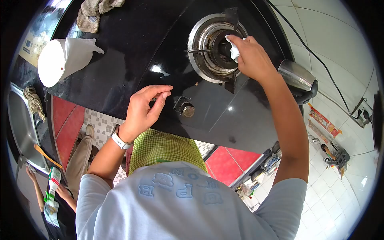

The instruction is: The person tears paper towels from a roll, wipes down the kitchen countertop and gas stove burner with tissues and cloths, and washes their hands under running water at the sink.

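My right hand (256, 58) is closed around a crumpled white paper towel (234, 49) and presses it at the middle of the gas burner (195, 60). The burner has a ringed metal pan and dark pot supports. Over the black stove top (160, 48), my left hand (146, 106) hovers with thumb and forefinger brought together. Whether anything lies between those fingertips is too small to tell. Just right of the left hand sits the stove knob (187, 109). A small brown crumb (196, 83) lies between knob and burner.
A paper towel roll (52, 64) lies at left, with a rag (90, 16) behind it. At right stands a metal kettle (297, 75), near a black cord (320, 60). Another person (60, 212) holds a white-green bottle (54, 180) by the sink (26, 124).
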Demonstrator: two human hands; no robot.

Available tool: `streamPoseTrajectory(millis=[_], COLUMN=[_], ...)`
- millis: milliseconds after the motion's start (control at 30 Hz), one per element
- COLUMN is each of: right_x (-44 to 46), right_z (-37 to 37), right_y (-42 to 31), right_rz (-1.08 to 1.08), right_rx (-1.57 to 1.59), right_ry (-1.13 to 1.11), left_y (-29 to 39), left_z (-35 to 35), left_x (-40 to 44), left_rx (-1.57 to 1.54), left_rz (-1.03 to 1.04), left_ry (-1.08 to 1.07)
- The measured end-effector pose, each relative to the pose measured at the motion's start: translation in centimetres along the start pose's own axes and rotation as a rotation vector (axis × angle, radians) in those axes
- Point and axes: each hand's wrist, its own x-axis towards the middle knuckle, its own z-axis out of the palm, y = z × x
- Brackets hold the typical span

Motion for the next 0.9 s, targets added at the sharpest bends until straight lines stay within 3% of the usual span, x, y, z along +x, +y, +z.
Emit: streamPoseTrajectory(millis=[100,233,533,633,700,767,833,900], right_x=[0.5,0.9,2.7,1.8,0.0,-1.2,-2.3,-2.6], right_z=[-0.4,0.9,-0.2,-0.5,1.1,1.5,1.4,1.2], right_y=[-0.4,0.7,-0.7,-1.1,0.2,1.4,2.2,2.1], right_rz=[0.097,0.016,0.093,0.229,0.087,0.147,0.093,0.19], right_rx=[-0.034,-0.038,-0.123,0.013,0.196,0.181,0.083,0.079], right_ry=[-0.152,-0.159,-0.21,-0.226,0.142,0.207,0.459,0.463], left_y=[-0.1,0.0,-0.6,-0.7,-0.9,-0.8,-0.6,-0.6], left_z=[-0.2,-0.6,-1.7,-2.1,-2.6,-2.9,-2.9,-3.0], left_x=[-0.2,-0.4,-0.9,-0.9,-1.1,-1.0,-0.9,-0.8], left_rx=[0.006,0.014,0.026,0.027,0.013,0.018,0.02,0.036], left_rz=[-0.002,-0.063,-0.01,-0.002,-0.016,0.005,0.008,0.004], left_ry=[-0.003,-0.035,0.068,0.074,0.08,0.106,0.115,0.109])
